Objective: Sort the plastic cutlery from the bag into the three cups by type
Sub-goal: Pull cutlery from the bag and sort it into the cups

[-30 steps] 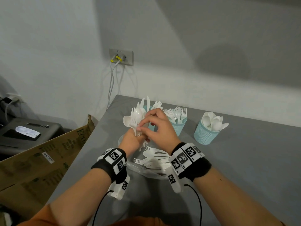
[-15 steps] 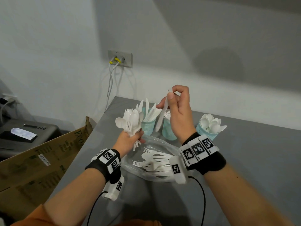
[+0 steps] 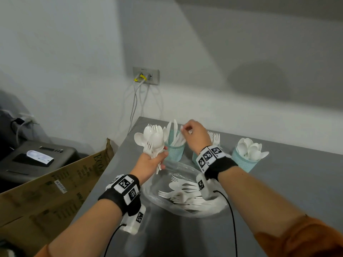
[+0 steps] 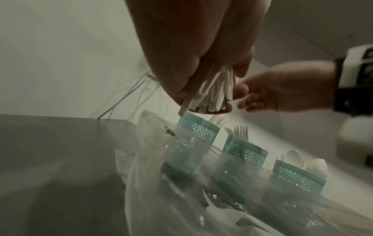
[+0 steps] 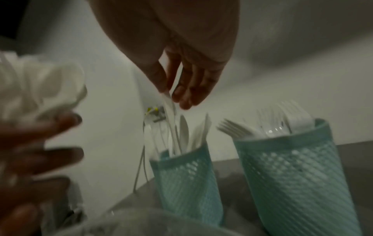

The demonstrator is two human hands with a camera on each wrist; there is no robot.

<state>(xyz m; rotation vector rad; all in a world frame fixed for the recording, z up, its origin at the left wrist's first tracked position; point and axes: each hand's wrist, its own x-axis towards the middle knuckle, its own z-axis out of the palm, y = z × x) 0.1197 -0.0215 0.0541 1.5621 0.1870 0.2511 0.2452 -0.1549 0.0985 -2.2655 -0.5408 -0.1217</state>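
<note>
Left hand (image 3: 151, 162) raised over the near-left part of the grey desk (image 3: 289, 191), fingers clenched around a mixed bundle of white spoons and forks (image 3: 152, 140) — bowls and tines up, handle ends poking out below the fist in the left wrist view.

Right hand (image 3: 194, 138) hovers over the leftmost teal mesh cup (image 3: 174, 152), thumb and forefinger pinching the top of a white plastic knife (image 5: 169, 111) whose lower end is already inside that cup among other knives.

Middle cup (image 5: 292, 175) holds forks, tines up; mostly hidden behind the right wrist in the head view. Rightmost cup (image 3: 243, 161) holds spoons, bowls up.

Clear plastic bag (image 3: 167, 203) lies crumpled on the desk just in front of the cups — several white forks still inside it, lying flat.

Cardboard box (image 3: 55, 191) stands beside the desk's left edge.
</note>
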